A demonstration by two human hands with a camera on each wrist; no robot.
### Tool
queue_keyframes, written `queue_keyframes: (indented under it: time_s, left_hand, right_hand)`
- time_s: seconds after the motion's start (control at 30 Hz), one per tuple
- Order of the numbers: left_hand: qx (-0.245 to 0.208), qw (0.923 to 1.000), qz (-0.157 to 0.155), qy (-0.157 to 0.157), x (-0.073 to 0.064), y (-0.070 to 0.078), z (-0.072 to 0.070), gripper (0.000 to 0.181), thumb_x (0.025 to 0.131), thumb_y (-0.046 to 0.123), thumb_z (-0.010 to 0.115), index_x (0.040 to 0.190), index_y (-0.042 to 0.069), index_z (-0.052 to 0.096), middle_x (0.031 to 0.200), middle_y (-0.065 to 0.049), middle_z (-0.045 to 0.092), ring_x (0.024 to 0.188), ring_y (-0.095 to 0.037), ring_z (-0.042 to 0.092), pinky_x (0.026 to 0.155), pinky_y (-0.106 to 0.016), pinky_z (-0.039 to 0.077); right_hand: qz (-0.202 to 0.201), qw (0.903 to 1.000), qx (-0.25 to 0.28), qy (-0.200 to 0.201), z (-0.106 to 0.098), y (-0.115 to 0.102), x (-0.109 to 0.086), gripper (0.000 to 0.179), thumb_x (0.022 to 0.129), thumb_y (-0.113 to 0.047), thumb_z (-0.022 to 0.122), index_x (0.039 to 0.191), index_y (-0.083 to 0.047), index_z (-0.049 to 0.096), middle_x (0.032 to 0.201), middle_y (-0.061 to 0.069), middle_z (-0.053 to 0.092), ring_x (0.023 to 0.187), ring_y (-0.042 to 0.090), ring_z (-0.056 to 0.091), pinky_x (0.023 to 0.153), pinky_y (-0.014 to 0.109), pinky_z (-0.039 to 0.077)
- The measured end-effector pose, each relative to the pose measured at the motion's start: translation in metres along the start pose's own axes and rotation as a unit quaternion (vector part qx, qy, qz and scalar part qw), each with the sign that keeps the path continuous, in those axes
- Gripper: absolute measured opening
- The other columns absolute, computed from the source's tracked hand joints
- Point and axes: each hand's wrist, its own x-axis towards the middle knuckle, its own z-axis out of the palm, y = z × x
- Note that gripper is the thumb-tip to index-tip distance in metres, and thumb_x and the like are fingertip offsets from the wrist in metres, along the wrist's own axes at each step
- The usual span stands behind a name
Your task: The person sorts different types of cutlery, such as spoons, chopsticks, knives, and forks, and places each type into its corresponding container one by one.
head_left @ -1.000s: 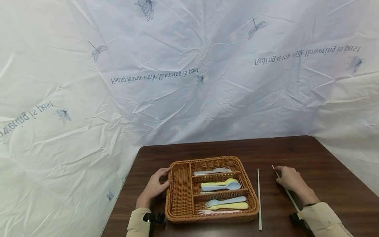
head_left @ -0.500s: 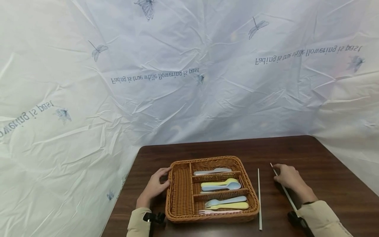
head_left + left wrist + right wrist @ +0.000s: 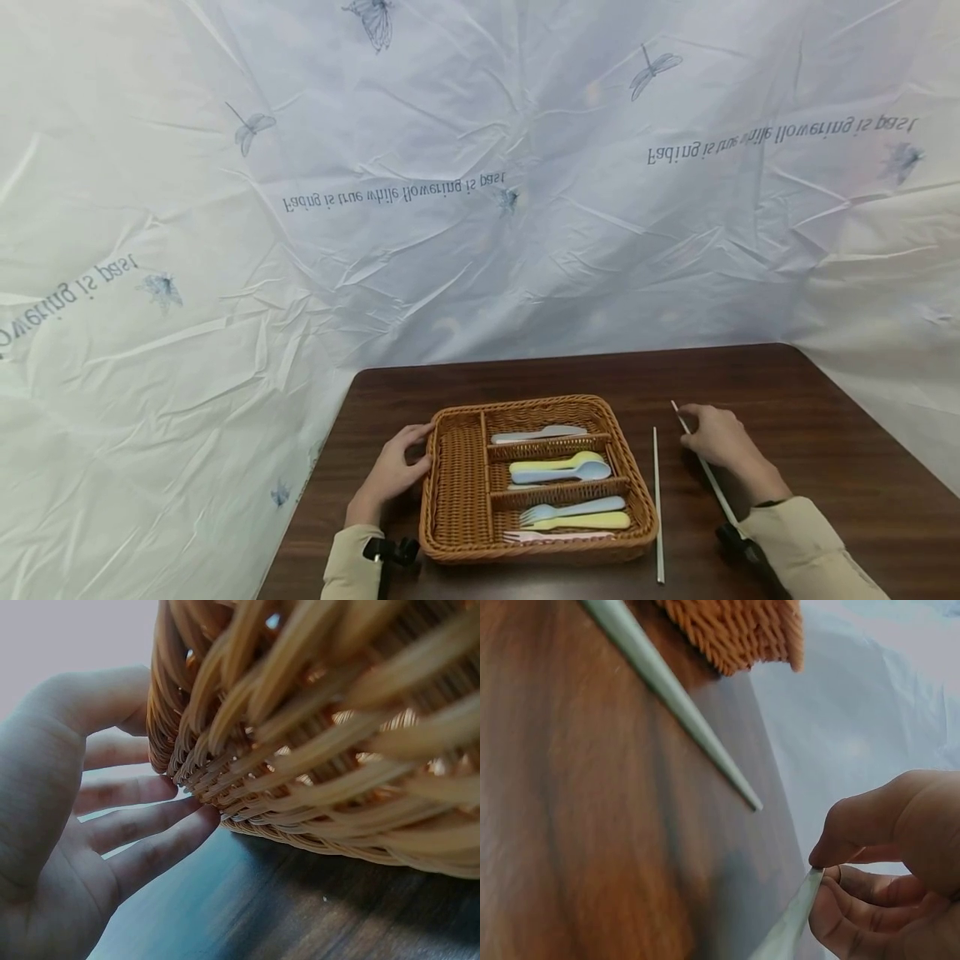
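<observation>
My right hand (image 3: 722, 437) pinches a pale, slim chopstick (image 3: 711, 477) between thumb and fingertips, right of the basket; in the right wrist view the held chopstick (image 3: 793, 921) slopes down from the fingertips. A second chopstick (image 3: 657, 508) lies on the table between that hand and the basket. My left hand (image 3: 393, 471) touches the left side of the brown wicker basket (image 3: 459, 483). In the left wrist view its fingers (image 3: 161, 851) reach out fairly straight against the weave. The basket has a long left compartment and three smaller ones on the right.
A pale knife (image 3: 540, 434) lies in the far compartment. Yellow and blue spoons (image 3: 558, 473) fill the middle one, and forks (image 3: 573, 510) in blue, yellow and pink the near one. The dark wooden table (image 3: 750, 375) ends at a white printed curtain (image 3: 525, 275).
My right hand has moved left and slightly away from me with the pinched chopstick, nearer the one lying on the table. My left hand and the basket stay in place.
</observation>
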Motion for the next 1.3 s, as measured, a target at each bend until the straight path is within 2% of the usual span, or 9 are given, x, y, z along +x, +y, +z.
queue_keyframes:
  time_s: [0.33, 0.5, 0.8, 1.0, 1.3]
  left_hand:
    - [0.001, 1.0000, -0.001, 0.000, -0.001, 0.002, -0.001, 0.053, 0.090, 0.011, 0.062, 0.141, 0.012, 0.053, 0.135, -0.006, 0.053, 0.118, -0.028, 0.056, 0.087, -0.040, 0.055]
    - [0.007, 0.9999, 0.011, 0.006, -0.001, 0.004, -0.001, 0.052, 0.090, 0.011, 0.062, 0.141, 0.011, 0.052, 0.135, -0.009, 0.054, 0.117, -0.031, 0.057, 0.086, -0.041, 0.055]
    - [0.018, 0.9995, 0.023, 0.010, -0.002, 0.003, 0.000, 0.052, 0.089, 0.011, 0.062, 0.141, 0.010, 0.053, 0.134, -0.009, 0.055, 0.115, -0.031, 0.058, 0.087, -0.045, 0.054]
    - [0.015, 0.9998, 0.010, 0.008, -0.001, 0.002, 0.000, 0.053, 0.088, 0.011, 0.063, 0.140, 0.013, 0.054, 0.133, -0.006, 0.055, 0.115, -0.028, 0.058, 0.089, -0.043, 0.054]
    - [0.012, 0.9998, 0.010, 0.015, -0.001, 0.002, -0.001, 0.053, 0.087, 0.010, 0.064, 0.139, 0.013, 0.055, 0.132, -0.006, 0.056, 0.115, -0.028, 0.058, 0.088, -0.044, 0.054]
  right_hand:
    - [-0.021, 0.9995, 0.019, 0.016, -0.002, -0.016, 0.007, 0.052, 0.086, -0.006, 0.065, 0.135, 0.006, 0.051, 0.074, 0.007, 0.061, 0.048, 0.014, 0.045, 0.045, 0.030, 0.036]
    - [-0.039, 0.9984, 0.025, 0.032, -0.005, -0.023, 0.011, 0.050, 0.086, -0.006, 0.064, 0.134, 0.006, 0.053, 0.087, 0.012, 0.064, 0.053, 0.015, 0.048, 0.047, 0.031, 0.037]
    - [-0.063, 0.9952, 0.055, 0.051, -0.008, -0.046, 0.020, 0.050, 0.087, -0.005, 0.062, 0.135, 0.004, 0.054, 0.098, 0.018, 0.065, 0.061, 0.016, 0.052, 0.050, 0.031, 0.040]
    - [-0.084, 0.9918, 0.070, 0.066, -0.010, -0.065, 0.028, 0.048, 0.086, -0.006, 0.062, 0.133, 0.003, 0.056, 0.096, 0.016, 0.067, 0.067, 0.016, 0.057, 0.052, 0.031, 0.043]
    - [-0.097, 0.9887, 0.089, 0.072, -0.009, -0.090, 0.037, 0.046, 0.086, -0.005, 0.061, 0.132, 0.001, 0.058, 0.099, 0.016, 0.067, 0.073, 0.019, 0.061, 0.052, 0.030, 0.045]
